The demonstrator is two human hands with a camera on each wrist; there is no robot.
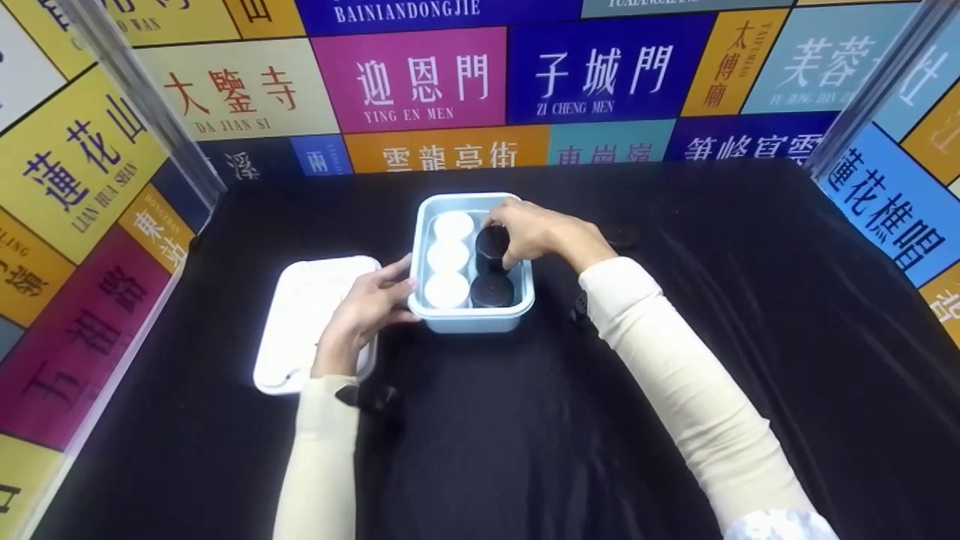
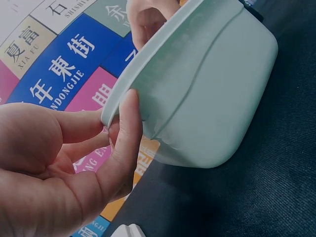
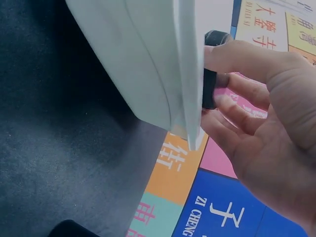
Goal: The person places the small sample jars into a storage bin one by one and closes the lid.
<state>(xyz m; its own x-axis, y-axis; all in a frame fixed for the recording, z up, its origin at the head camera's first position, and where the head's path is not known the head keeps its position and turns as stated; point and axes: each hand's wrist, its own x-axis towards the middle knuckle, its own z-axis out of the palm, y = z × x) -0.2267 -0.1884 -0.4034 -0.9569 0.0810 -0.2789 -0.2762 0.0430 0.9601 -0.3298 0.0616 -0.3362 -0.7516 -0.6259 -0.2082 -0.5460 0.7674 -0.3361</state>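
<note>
A pale blue-green plastic box point(image 1: 472, 324) stands on the black cloth. Inside, a left row holds three white round pieces point(image 1: 448, 290). On the right side sits a black round piece point(image 1: 492, 291) near the front. My left hand point(image 1: 371, 304) pinches the box's left rim point(image 2: 123, 91) between thumb and fingers. Reaching over the right side, my right hand point(image 1: 536, 232) grips another black round piece point(image 1: 491, 244) with thumb and fingertips. In the right wrist view, that black piece point(image 3: 210, 89) shows above the rim, its lower part hidden by the box wall.
A white lid point(image 1: 300, 322) lies flat to the left of the box, partly under my left forearm. To the right of my right hand, a dark round thing point(image 1: 622, 237) lies on the black cloth point(image 1: 480, 450). Colourful sign panels point(image 1: 420, 82) surround the table.
</note>
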